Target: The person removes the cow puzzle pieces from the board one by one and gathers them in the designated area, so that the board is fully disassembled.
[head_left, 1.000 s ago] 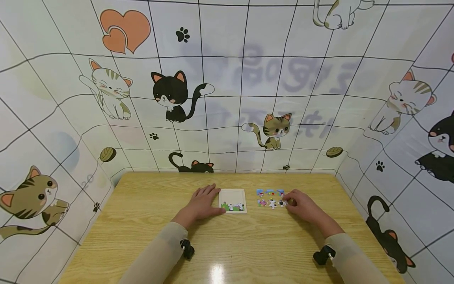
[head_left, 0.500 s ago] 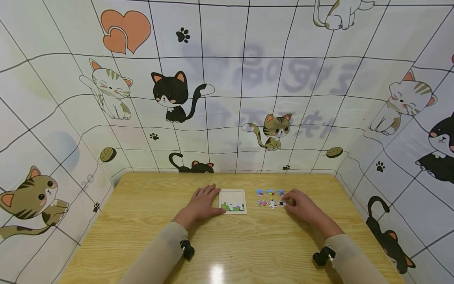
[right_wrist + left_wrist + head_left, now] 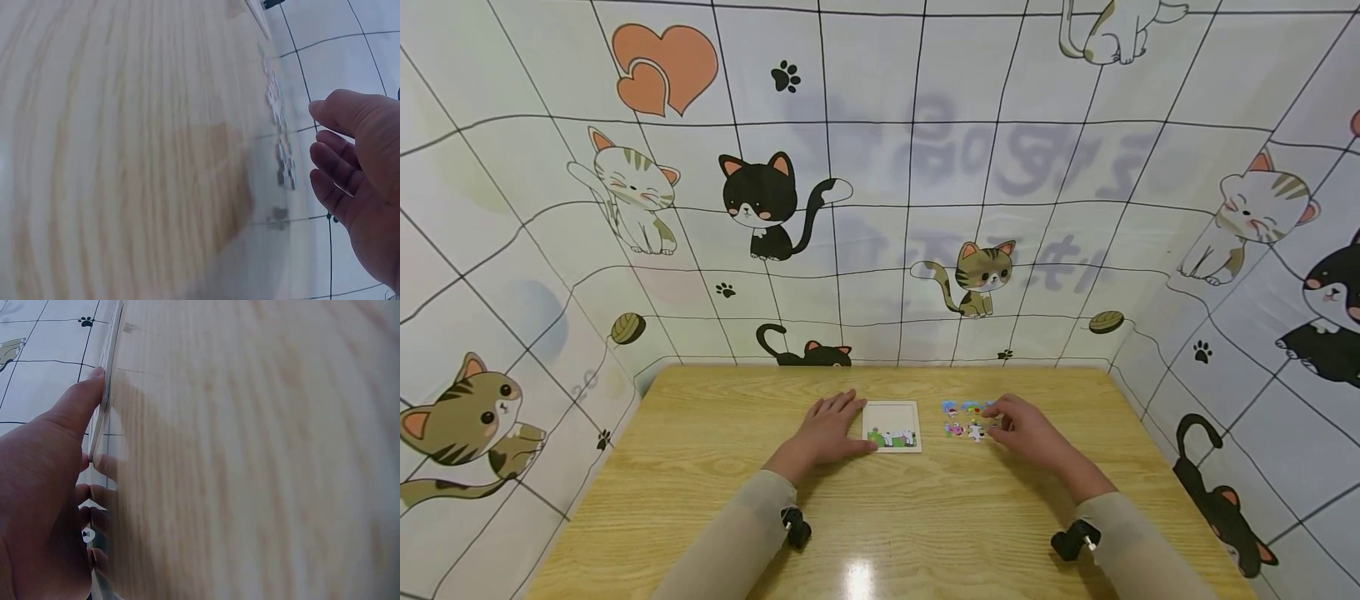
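Choosing for the puzzle tray (image 3: 891, 417) from the loose pieces (image 3: 976, 432) seems to be the step in hand. The tray lies flat in front of me; a printed strip (image 3: 891, 438) fills its 6 o'clock end, and the part towards 12 is bare. Just off its 3 o'clock side lie the pieces in two rough rows, their far end partly hidden behind my right hand (image 3: 1033, 431). That hand reaches over them from 4 o'clock, fingers lightly curved and thumb apart, with nothing between that I can see. My left hand (image 3: 826, 431) lies at the tray's 9 o'clock edge, fingers extended, thumb at the 7 o'clock corner. I judge that the next move calls for a fine pinch on one thin piece without nudging its neighbours, then a carry towards 9 o'clock while my left hand steadies the tray. Around everything spreads the wooden table (image 3: 820, 533); at 12 stands the cat-print backdrop (image 3: 880, 183).
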